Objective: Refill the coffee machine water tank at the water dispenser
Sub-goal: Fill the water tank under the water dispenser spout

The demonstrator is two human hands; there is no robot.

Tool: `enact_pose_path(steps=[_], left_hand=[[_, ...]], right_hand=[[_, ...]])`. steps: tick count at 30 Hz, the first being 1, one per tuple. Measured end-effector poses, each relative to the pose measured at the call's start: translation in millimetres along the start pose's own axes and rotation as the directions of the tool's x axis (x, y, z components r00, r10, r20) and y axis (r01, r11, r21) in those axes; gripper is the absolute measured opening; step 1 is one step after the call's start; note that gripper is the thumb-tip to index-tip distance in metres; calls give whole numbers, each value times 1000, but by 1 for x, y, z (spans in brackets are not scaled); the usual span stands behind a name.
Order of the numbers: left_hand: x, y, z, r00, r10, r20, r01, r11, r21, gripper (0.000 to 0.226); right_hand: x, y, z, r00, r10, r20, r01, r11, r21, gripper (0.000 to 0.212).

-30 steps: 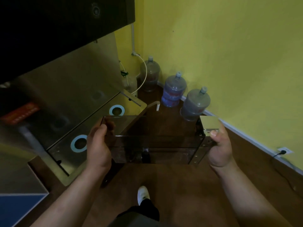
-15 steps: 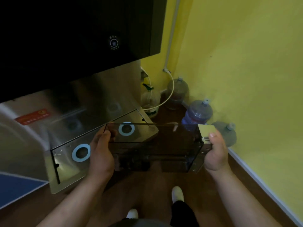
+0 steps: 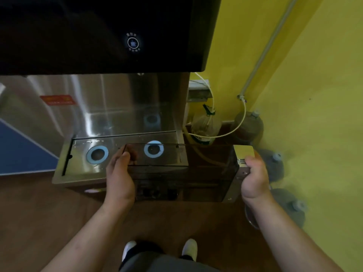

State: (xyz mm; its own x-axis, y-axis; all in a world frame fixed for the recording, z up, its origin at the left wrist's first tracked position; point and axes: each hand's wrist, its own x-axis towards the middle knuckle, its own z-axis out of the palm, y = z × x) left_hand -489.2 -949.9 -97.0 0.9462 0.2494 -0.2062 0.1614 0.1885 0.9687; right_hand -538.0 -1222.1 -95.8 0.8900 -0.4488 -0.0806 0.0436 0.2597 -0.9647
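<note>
1. Yellow walls [image 3: 314, 134] meet in a corner at the right, above a dark wooden floor [image 3: 49, 213].
2. Filling the left and top is the water dispenser [image 3: 98, 36], with a black upper panel, one lit cup icon [image 3: 133, 43] and a steel back plate below it.
3. Its steel drip tray [image 3: 78, 171] juts forward and carries two blue rings [image 3: 97, 154], one near the tray's left end, one toward its right end.
4. The smoky, see-through water tank [image 3: 182, 173] is held level in the air, its left part over the tray's front right corner, so the right ring shows through the tank wall; its right part hangs past the tray's edge.
5. Large water jugs [image 3: 248, 125] crowd the corner behind and right of the tank; I count about five, though the nearer ones are blurred.
6. One thin hose [image 3: 225, 134] loops from the wall pipe [image 3: 265, 50] between the jugs.
7. The left hand [image 3: 119, 177] clasps the tank's left end, thumb over the rim.
8. The right hand [image 3: 254, 177] grips the silvery right end.
9. Two white shoes [image 3: 189, 248] show at the bottom.
</note>
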Motion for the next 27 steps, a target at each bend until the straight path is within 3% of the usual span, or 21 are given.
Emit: enact_pose_path(steps=[4,6,10,15,20,24,27], left_hand=[[0,-1,-3,997,-51,-53,47,996,-82,31],[2,3,-5,992,-90,-89,81,992,-100,44],[16,9,-8,990,-77,-118,71,996,-57,37],[44,15,-10,998,31,-58,-29,999,28,29],[80,7,-11,999,-20,-26,20,1000,15,25],[104,10,-9,993,-97,-60,98,995,3,53],[118,14,-8,985,-137,-101,139,990,13,82]], right_hand=[[21,2,7,998,4,64,-2,999,-34,28],[29,3,13,996,9,92,-5,999,-51,26],[43,4,31,990,-9,139,22,995,-93,34],[67,12,51,992,-14,124,27,995,-97,21],[98,19,70,997,-11,80,19,996,-92,18],[118,17,84,997,-5,75,10,998,-67,15],[133,14,94,996,-10,93,15,998,-59,29]])
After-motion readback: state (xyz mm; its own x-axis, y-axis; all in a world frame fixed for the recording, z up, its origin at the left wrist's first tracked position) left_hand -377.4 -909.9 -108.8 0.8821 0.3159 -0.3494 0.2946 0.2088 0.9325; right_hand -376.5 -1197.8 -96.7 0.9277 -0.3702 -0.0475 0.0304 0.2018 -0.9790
